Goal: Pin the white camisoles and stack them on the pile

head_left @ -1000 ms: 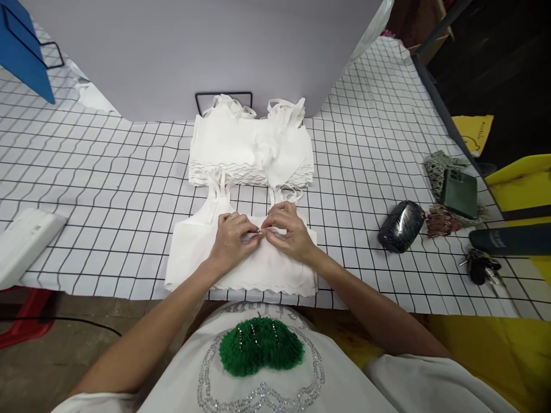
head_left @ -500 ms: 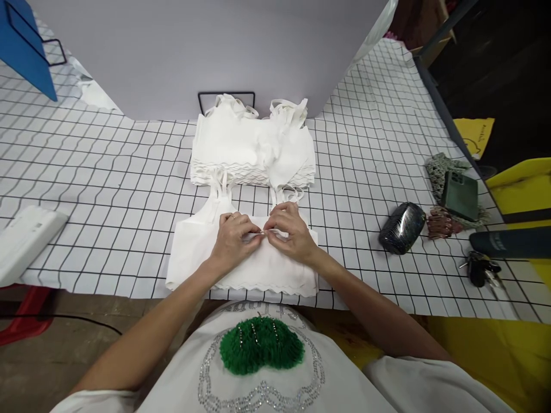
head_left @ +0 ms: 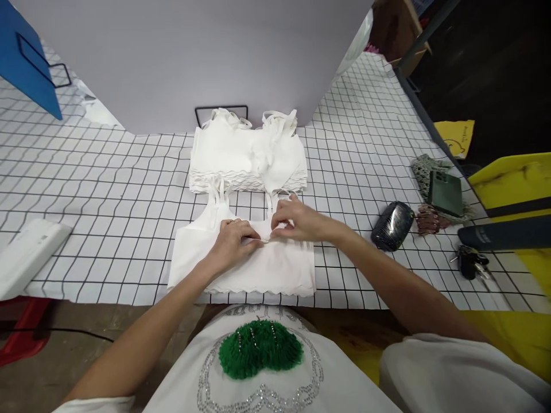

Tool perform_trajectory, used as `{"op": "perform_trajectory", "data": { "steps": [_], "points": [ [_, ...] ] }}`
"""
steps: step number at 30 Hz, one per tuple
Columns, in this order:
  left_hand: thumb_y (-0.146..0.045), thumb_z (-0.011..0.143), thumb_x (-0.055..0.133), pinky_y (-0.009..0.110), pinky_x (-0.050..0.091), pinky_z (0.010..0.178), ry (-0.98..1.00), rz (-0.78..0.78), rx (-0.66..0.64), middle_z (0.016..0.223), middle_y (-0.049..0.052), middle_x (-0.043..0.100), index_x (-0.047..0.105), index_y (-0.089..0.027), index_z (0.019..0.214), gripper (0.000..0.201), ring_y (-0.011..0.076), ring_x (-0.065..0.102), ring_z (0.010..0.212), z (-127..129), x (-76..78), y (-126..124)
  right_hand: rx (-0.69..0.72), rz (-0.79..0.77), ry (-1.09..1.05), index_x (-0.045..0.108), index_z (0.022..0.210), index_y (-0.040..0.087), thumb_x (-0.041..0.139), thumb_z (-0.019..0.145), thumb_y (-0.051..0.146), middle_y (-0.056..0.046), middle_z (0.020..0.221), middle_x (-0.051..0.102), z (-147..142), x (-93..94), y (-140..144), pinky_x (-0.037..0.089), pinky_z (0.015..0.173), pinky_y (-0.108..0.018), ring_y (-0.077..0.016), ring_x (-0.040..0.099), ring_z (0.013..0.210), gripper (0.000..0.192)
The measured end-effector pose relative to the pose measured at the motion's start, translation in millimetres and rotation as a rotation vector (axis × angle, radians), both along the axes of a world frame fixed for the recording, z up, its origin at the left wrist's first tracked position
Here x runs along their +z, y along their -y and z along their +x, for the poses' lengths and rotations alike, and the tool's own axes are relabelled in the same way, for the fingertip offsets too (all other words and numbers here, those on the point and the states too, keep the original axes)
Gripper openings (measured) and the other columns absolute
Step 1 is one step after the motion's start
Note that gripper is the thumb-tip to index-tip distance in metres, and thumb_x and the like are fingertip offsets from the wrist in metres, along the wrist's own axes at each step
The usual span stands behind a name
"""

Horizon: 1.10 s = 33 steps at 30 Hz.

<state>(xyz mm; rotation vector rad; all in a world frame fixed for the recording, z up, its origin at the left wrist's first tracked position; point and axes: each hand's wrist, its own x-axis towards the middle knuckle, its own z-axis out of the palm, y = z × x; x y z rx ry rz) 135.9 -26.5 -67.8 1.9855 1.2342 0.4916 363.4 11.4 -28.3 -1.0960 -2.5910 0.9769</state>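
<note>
A white top (head_left: 241, 261) lies flat at the near edge of the worktop (head_left: 107, 189), hem toward the person and straps pointing to 12 o'clock, probably spread this way so its neckline can be worked on. Both hands meet at the middle of that neckline. The left hand (head_left: 232, 244) is curled, fingertips pinched on the fabric edge; the right hand (head_left: 297, 221) reaches in from 3 o'clock, thumb and forefinger closed on the same edge, so the cloth seems held taut between them. What tiny item, if any, sits in the pinch I cannot tell.

Just beyond, at 12 o'clock, sits one stack of tops (head_left: 247, 158), its layers too many and too fine to count, close enough to be within reach. At 3 o'clock lie one dark pouch (head_left: 392, 225), one green phone (head_left: 445, 193) on a knitted cloth, and one bunch of keys (head_left: 469, 263). At 9 o'clock one white box (head_left: 28, 255) overhangs the edge.
</note>
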Motion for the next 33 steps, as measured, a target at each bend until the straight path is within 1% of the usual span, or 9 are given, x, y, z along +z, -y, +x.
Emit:
{"op": "perform_trajectory", "data": {
  "steps": [6,12,15,18,21,25,28,30,33],
  "points": [
    [-0.028,0.083,0.072,0.036,0.046,0.082,-0.092,-0.096,-0.110,0.088,0.003,0.076,0.074,-0.020,0.083,0.009,0.0233,0.068,0.085,-0.8,11.1,-15.5,-0.230,0.071,-0.009,0.053,0.058,0.018,0.057,0.094,0.045,0.003,0.057,0.045,14.3,31.1,-58.4,0.037,0.086,-0.038,-0.0152,0.047,0.069,0.044],
    [-0.031,0.084,0.073,0.042,0.050,0.085,-0.145,0.165,-0.084,0.091,0.005,0.073,0.070,-0.019,0.090,0.014,0.0245,0.067,0.086,-0.6,-6.6,-15.6,-0.388,0.204,-0.024,0.055,0.062,0.018,0.062,0.091,0.028,0.000,0.064,0.053,21.7,15.4,-78.2,0.037,0.090,-0.039,-0.0187,0.053,0.083,0.032],
    [-0.031,0.088,0.071,0.048,0.052,0.091,-0.098,0.435,-0.041,0.111,0.012,0.069,0.067,-0.019,0.113,0.028,0.0298,0.065,0.107,-18.6,-7.9,1.6,-0.502,0.304,-0.083,0.064,0.079,0.018,0.063,0.088,0.019,-0.005,0.088,0.063,30.4,-0.8,-48.7,0.041,0.086,-0.038,-0.0193,0.054,0.089,0.009],
    [-0.026,0.098,0.058,0.054,0.043,0.110,-0.082,0.615,-0.070,0.132,0.014,0.062,0.056,-0.023,0.133,0.035,0.0304,0.055,0.130,-43.0,-7.1,28.4,-0.518,0.405,-0.015,0.058,0.071,0.019,0.060,0.094,0.030,-0.003,0.075,0.062,32.3,-18.6,9.3,0.042,0.089,-0.048,-0.0204,0.052,0.081,0.026],
    [-0.029,0.101,0.052,0.056,0.033,0.119,-0.191,0.626,-0.185,0.150,0.016,0.050,0.034,-0.023,0.153,0.055,0.0317,0.039,0.147,-57.9,-11.2,48.5,-0.523,0.427,0.126,0.053,0.066,0.019,0.060,0.093,0.033,-0.003,0.065,0.060,29.0,-33.9,64.0,0.038,0.093,-0.062,-0.0224,0.050,0.077,0.031],
    [-0.040,0.102,0.048,0.057,0.028,0.122,-0.347,0.609,-0.245,0.164,0.018,0.030,0.011,-0.020,0.162,0.073,0.0334,0.023,0.154,-56.5,-20.4,54.6,-0.672,0.440,0.216,0.055,0.068,0.018,0.052,0.093,0.020,-0.006,0.068,0.063,24.3,-40.1,97.3,0.043,0.089,-0.060,-0.0238,0.054,0.077,0.025],
    [-0.044,0.102,0.048,0.058,0.028,0.122,-0.387,0.623,-0.233,0.165,0.016,0.028,0.006,-0.021,0.163,0.077,0.0330,0.020,0.154,-51.3,-22.9,57.8,-0.602,0.533,0.190,0.067,0.103,0.013,0.045,0.100,0.026,-0.016,0.111,0.070,9.7,-40.9,114.4,0.043,0.097,-0.058,-0.0302,0.061,0.103,0.025],
    [-0.046,0.101,0.050,0.058,0.030,0.122,-0.385,0.630,-0.223,0.165,0.016,0.028,0.007,-0.021,0.163,0.080,0.0329,0.020,0.154,-52.4,-23.3,60.5,-0.409,0.633,0.179,0.052,0.141,0.014,0.040,0.104,0.037,-0.018,0.144,0.056,-2.9,-47.1,130.7,0.034,0.109,-0.062,-0.0342,0.050,0.132,0.045],
    [-0.041,0.101,0.050,0.053,0.037,0.121,-0.287,0.588,-0.177,0.163,0.011,0.034,0.020,-0.027,0.161,0.068,0.0277,0.027,0.153,-69.6,-22.1,52.2,-0.326,0.747,0.216,0.023,0.161,0.021,0.038,0.103,0.048,-0.013,0.159,0.041,-8.1,-65.5,150.8,0.033,0.112,-0.059,-0.0329,0.037,0.147,0.065]
  ]
}}
